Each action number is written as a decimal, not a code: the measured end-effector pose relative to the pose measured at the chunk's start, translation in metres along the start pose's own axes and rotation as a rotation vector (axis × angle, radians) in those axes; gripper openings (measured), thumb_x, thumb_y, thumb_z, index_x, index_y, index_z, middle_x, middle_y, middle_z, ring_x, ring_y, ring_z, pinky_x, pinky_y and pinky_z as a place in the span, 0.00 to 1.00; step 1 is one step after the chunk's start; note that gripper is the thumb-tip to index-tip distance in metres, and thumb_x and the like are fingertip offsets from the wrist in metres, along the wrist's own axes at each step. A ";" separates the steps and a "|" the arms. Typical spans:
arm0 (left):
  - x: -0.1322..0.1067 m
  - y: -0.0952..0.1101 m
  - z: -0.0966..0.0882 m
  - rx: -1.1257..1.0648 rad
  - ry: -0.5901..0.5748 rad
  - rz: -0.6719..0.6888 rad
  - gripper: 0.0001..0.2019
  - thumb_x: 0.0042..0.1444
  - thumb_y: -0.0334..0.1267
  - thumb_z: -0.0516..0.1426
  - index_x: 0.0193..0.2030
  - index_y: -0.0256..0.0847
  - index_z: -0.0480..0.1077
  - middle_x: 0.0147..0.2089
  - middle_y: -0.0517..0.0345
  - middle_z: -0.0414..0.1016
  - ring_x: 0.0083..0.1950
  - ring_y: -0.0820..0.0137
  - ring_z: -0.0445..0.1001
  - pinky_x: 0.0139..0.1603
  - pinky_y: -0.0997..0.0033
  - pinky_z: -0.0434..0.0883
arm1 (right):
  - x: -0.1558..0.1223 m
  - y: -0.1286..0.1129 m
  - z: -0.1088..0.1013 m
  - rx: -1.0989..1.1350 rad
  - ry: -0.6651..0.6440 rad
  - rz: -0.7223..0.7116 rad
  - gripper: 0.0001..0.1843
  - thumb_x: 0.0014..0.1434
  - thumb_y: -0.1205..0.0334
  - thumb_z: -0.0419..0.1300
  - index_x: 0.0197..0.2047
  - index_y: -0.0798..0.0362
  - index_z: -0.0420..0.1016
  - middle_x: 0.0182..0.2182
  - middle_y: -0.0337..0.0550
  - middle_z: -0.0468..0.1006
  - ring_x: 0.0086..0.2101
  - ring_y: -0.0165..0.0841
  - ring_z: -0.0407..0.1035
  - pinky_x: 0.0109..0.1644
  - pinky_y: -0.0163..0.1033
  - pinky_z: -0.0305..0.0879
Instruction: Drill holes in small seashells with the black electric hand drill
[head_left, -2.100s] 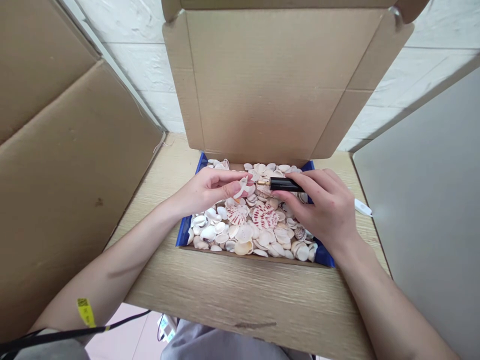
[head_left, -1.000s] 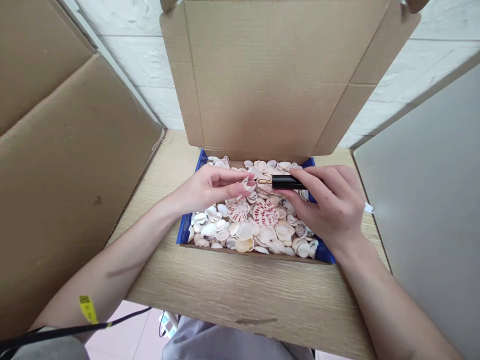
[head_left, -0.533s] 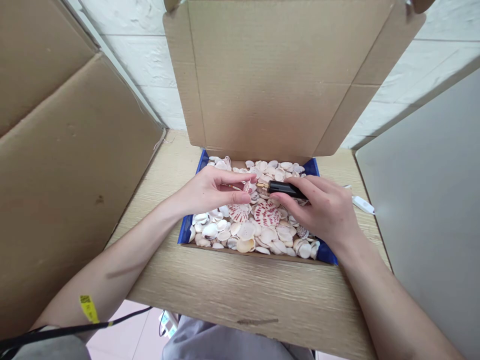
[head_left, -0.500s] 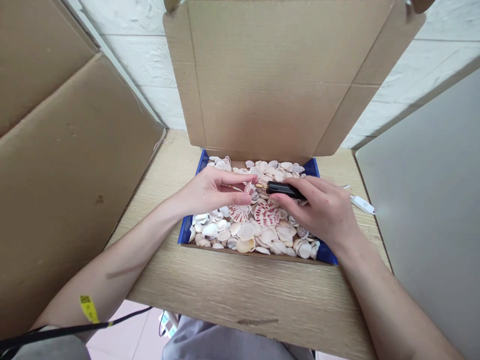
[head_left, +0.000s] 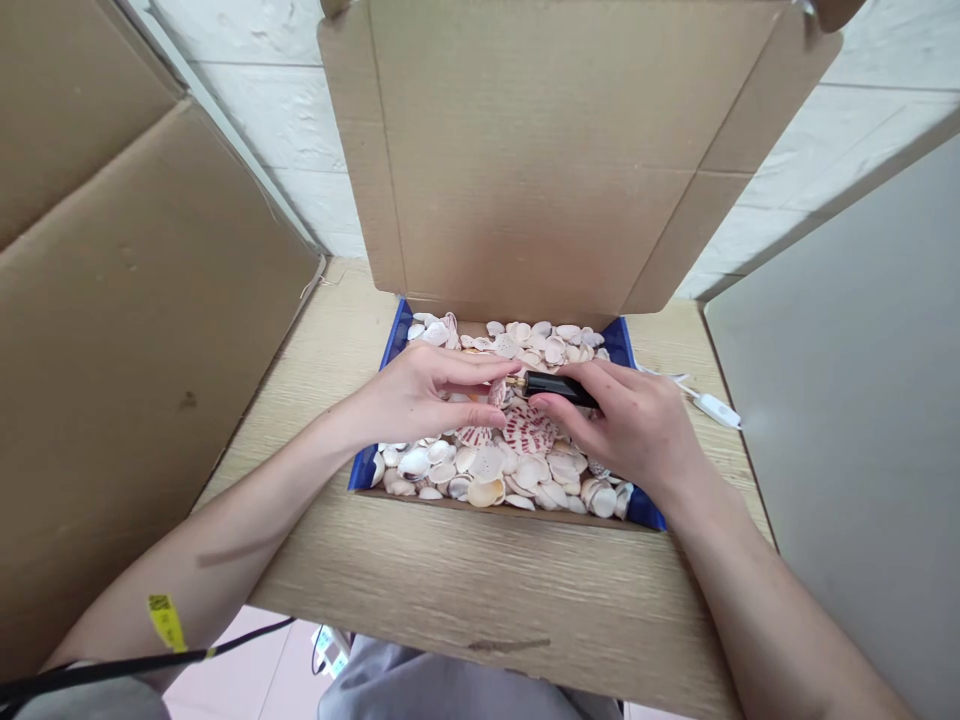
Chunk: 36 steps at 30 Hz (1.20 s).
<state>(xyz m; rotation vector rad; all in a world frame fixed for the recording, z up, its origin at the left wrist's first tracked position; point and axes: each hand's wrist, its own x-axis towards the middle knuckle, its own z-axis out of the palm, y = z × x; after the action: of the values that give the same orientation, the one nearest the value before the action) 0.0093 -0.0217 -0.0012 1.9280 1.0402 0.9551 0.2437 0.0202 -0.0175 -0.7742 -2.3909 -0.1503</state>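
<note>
Between the thumb and fingers of my left hand (head_left: 427, 393) is a small reddish-white seashell (head_left: 497, 392), held on edge. My right hand (head_left: 630, 415) is closed around a black mini drill (head_left: 559, 387), whose brass chuck points left at the shell. The drill's tip meets or nearly meets the shell; the exact contact is too small to tell. Both hands are above an open cardboard box with blue sides (head_left: 365, 466), filled with pale seashells (head_left: 487, 463). A larger red-and-white scallop shell (head_left: 529, 428) lies just below the drill.
The box's raised lid (head_left: 555, 150) stands behind, near a white brick wall (head_left: 262, 110). A cardboard panel (head_left: 150, 300) is on the left, a grey panel (head_left: 847, 330) on the right. A white inline switch (head_left: 718, 410) with cable lies on the wooden table (head_left: 420, 560).
The view has shifted slightly. The drill has come a little closer to the shell, and my left fingers are straighter around it. Both hands keep their hold.
</note>
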 end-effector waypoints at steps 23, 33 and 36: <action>-0.003 0.000 0.001 -0.155 0.018 -0.177 0.27 0.53 0.41 0.65 0.60 0.40 0.69 0.60 0.48 0.73 0.58 0.59 0.74 0.56 0.60 0.76 | 0.003 -0.001 -0.004 -0.047 0.078 -0.039 0.16 0.62 0.48 0.59 0.36 0.55 0.72 0.23 0.37 0.76 0.23 0.27 0.69 0.25 0.32 0.60; -0.002 0.004 0.003 -0.178 0.023 -0.185 0.20 0.53 0.42 0.65 0.49 0.37 0.69 0.49 0.50 0.74 0.44 0.69 0.78 0.44 0.70 0.78 | 0.003 -0.001 -0.004 -0.060 0.082 -0.045 0.16 0.62 0.48 0.59 0.35 0.54 0.72 0.23 0.37 0.75 0.23 0.27 0.69 0.24 0.32 0.59; -0.002 0.004 0.003 -0.128 0.020 -0.184 0.19 0.54 0.44 0.64 0.49 0.38 0.69 0.47 0.51 0.74 0.45 0.68 0.78 0.45 0.68 0.78 | 0.003 -0.001 -0.004 -0.074 0.075 -0.032 0.16 0.62 0.47 0.59 0.35 0.53 0.72 0.23 0.37 0.75 0.23 0.27 0.69 0.25 0.32 0.60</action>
<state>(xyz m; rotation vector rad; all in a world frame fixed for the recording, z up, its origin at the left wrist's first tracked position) 0.0123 -0.0262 0.0000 1.6897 1.1188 0.9154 0.2429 0.0195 -0.0126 -0.7508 -2.3386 -0.2777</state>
